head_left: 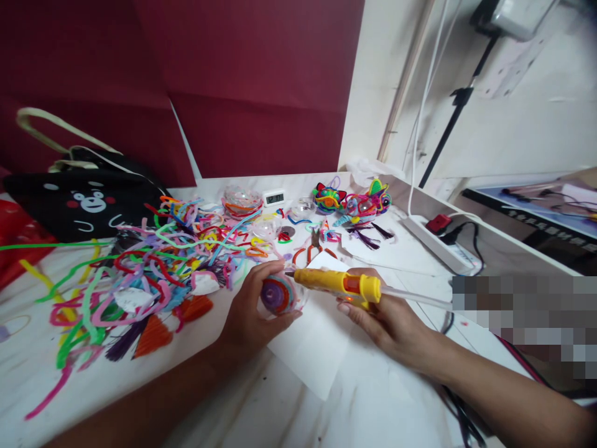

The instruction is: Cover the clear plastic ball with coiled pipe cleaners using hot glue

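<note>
While the left hand [254, 308] curls round the clear ball with purple-and-orange coils [276, 294], the right hand [389, 317] grips the yellow glue gun [338, 283], nozzle pointing left at the ball's top, above white paper [321, 354].

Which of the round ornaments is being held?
The ornament with a purple centre ringed in orange, in the left hand; the others sit farther back on the table.

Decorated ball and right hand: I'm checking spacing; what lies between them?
Between ball and right hand, the head view shows part of the yellow glue gun above white paper.
</note>
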Motion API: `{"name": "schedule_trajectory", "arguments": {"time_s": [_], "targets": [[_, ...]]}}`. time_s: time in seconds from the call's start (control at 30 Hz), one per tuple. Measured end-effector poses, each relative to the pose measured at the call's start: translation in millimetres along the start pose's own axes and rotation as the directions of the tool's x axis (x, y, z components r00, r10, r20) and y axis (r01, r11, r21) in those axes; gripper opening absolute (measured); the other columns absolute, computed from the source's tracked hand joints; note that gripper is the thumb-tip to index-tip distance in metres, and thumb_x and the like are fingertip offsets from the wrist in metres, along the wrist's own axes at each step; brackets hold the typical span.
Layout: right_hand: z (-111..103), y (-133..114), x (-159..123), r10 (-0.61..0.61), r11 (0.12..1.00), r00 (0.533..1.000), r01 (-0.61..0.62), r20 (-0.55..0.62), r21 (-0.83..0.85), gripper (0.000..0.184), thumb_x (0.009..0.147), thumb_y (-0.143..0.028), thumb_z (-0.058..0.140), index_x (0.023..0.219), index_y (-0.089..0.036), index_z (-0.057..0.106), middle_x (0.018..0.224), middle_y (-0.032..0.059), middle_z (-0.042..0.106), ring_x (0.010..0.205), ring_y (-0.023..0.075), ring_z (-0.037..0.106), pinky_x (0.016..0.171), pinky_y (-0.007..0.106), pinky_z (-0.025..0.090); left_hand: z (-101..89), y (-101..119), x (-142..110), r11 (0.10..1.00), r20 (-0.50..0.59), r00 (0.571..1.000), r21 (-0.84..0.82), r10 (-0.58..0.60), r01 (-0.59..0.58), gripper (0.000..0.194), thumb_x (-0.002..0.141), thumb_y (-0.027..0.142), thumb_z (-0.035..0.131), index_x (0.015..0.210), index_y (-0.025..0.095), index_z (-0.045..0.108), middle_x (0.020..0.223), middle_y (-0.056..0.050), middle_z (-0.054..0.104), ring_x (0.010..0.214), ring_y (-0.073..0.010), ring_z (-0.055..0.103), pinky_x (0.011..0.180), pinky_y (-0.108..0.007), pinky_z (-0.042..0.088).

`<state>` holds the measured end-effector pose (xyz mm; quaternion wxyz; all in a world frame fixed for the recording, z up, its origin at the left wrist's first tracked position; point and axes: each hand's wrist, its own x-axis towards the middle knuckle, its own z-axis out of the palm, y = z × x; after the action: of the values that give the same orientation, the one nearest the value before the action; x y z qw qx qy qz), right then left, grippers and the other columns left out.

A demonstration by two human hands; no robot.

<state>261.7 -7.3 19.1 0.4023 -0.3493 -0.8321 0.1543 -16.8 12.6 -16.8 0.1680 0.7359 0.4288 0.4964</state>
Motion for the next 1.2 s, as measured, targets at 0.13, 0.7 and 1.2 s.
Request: {"name": "schedule_trajectory", "arguments": {"time_s": [0.13,0.7,1.2], "targets": [[-1,0,0,-0.003,1.0,1.0,0.003,0.004,0.01,0.011,0.11,-0.027,0.056,0.102,-0.022,0.06,0.112,0.0112,0.074,0.078,0.0193,0.072,0.064,0.03,0.061,-1.1,-1,0,0.999,-0.001,0.999,0.001,-0.043,0.043,0.071,0.077,0.043,0.094,0.139,0.027,0.064,0.147,-0.013,0.073,0.14,-0.0397,0.069,0.122,-0.053,0.056],[-2,-1,-3,0.015,1.0,1.0,-0.015,0.007,0.0,0.007,0.111,-0.029,0.056,0.108,-0.024,0.06,0.117,0.0109,0.074,0.082,0.0198,0.074,0.066,0.03,0.062,-1.2,-12,0,1.0,-0.034,0.999,0.013,0.006,-0.006,0.072,0.08,0.049,0.093,0.142,0.028,0.063,0.147,-0.011,0.073,0.141,-0.0363,0.068,0.121,-0.053,0.056],[-5,-6,0,-0.02,0.999,1.0,0.02,0.003,-0.044,0.008,0.111,-0.028,0.055,0.106,-0.024,0.06,0.115,0.0108,0.075,0.08,0.0198,0.074,0.067,0.03,0.062,-0.8,-1,2,0.999,0.003,0.999,0.017,0.048,-0.048,0.066,0.076,0.038,0.094,0.135,0.027,0.066,0.146,-0.012,0.074,0.138,-0.0375,0.07,0.12,-0.054,0.058]]}}
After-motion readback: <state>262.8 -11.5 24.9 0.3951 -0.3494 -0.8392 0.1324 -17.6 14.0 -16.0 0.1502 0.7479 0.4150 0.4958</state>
